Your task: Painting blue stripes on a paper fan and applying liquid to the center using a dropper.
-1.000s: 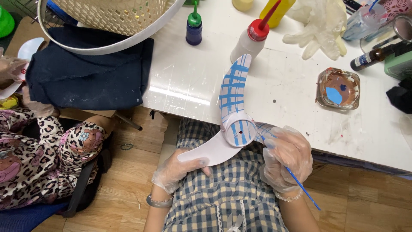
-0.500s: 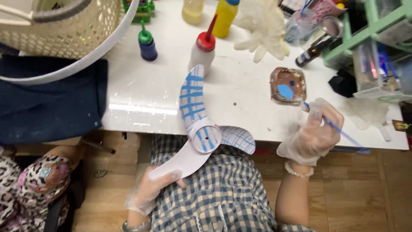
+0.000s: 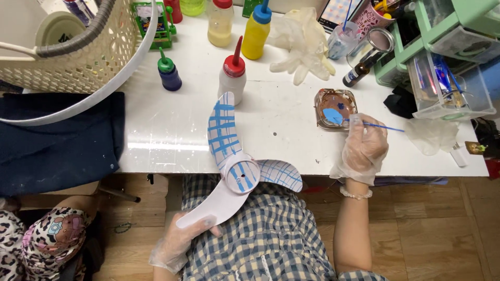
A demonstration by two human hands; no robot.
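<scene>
Head view: white three-bladed plastic fan propeller with blue painted grid lines [image 3: 237,171] overhangs the near edge of the white table [image 3: 172,130]. Gloved left hand [image 3: 179,242], partly cut off, clamps the lowest blade. Gloved right hand [image 3: 364,148] pinches a thin blue paintbrush [image 3: 375,125], its tip in the small brown paint dish [image 3: 336,108] right of the propeller.

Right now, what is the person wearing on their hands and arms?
Both hands wear thin, clear, crinkly disposable gloves: the left hand and the right hand. A beaded bracelet circles the right wrist. The forearms are bare, with no sleeves; a blue-and-white checked garment covers the body.
</scene>
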